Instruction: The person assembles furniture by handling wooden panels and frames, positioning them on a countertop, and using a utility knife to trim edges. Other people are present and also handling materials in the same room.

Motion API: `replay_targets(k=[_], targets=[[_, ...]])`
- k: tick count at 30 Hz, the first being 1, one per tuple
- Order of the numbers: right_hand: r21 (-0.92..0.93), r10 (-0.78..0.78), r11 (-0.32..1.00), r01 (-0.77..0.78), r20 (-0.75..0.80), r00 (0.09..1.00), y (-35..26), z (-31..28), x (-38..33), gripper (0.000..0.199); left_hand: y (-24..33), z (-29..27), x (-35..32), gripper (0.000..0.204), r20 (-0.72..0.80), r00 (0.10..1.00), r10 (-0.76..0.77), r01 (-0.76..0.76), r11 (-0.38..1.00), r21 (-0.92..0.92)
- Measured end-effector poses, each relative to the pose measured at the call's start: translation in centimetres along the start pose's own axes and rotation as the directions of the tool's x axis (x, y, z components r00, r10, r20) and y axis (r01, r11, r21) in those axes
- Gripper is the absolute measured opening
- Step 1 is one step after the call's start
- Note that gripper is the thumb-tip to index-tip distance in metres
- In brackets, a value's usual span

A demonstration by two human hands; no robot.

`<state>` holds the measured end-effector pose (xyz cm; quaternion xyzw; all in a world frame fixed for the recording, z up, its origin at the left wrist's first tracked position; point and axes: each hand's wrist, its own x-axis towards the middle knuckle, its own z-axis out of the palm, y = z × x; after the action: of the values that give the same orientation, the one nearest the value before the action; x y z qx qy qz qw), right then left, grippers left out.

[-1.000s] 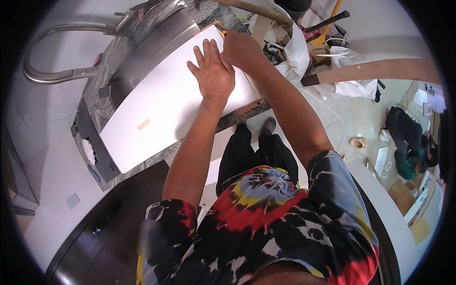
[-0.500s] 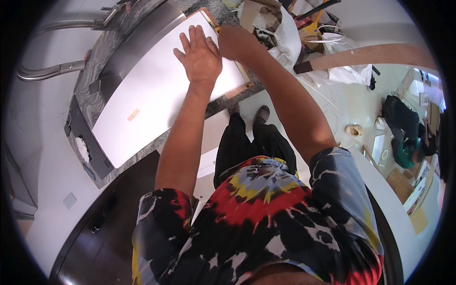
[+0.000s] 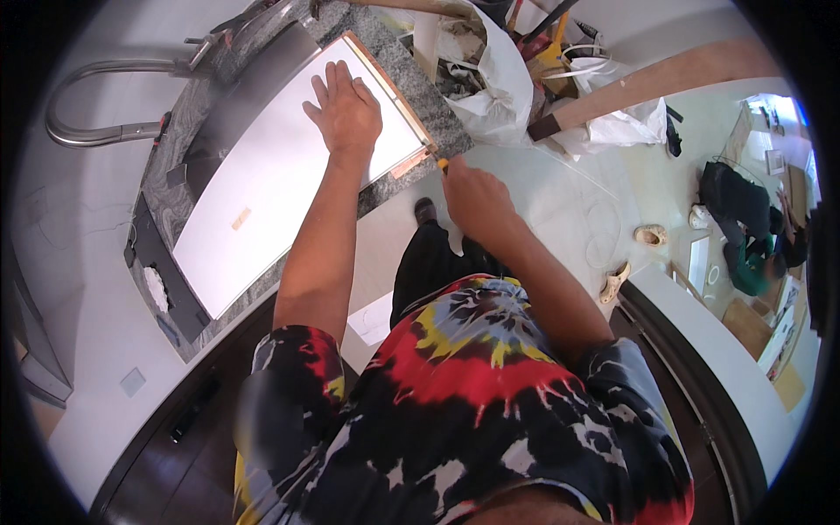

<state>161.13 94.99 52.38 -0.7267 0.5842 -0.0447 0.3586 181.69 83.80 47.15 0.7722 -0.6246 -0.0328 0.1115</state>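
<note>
Fingers [image 3: 337,83] of the left hand [image 3: 347,114] lie spread and flat, palm down, on the white panel [image 3: 262,175], near its far right end. Right hand [image 3: 472,197] is closed around a small yellow-tipped tool [image 3: 443,163], its fingers curled together; the tip sits at the panel's near right corner, just beside the tan wooden edging [image 3: 409,163]. Exact finger grip on the tool cannot be told, hidden by the back of the hand.

White panel lies flat on the speckled granite countertop [image 3: 398,66], long side running from lower left to upper right, covering most of the top. Small tan tape patch [image 3: 241,218] sits on the panel toward its left half. Curved metal faucet [image 3: 79,105] arcs at the far left, well apart from both hands. White plastic bags [image 3: 499,83] with scraps stand just beyond the counter's right end, and a long wooden board [image 3: 647,83] leans past them. Tie-dye shirt [image 3: 472,394] fills the lower frame. Another person [image 3: 744,236] crouches on the floor at far right, well apart.
</note>
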Motion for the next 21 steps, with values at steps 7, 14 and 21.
replay_targets(k=[7,14,21], targets=[[0.015,0.010,1.000,-0.010,-0.025,1.000,1.1,1.6,-1.8,0.024,-0.3,0.5,-0.1,0.055,-0.007,1.000,-0.012,0.012,1.000,-0.010],[0.101,0.076,0.992,-0.073,-0.019,0.997,0.4,-2.0,-1.5,0.024,0.0,-0.3,-0.3,0.055,-0.001,1.000,-0.016,0.016,0.999,-0.038],[0.146,-0.140,0.969,0.199,-0.338,0.931,-2.6,-2.1,13.7,0.026,0.0,0.3,-0.1,0.056,-0.010,1.000,-0.005,0.005,0.999,-0.039]])
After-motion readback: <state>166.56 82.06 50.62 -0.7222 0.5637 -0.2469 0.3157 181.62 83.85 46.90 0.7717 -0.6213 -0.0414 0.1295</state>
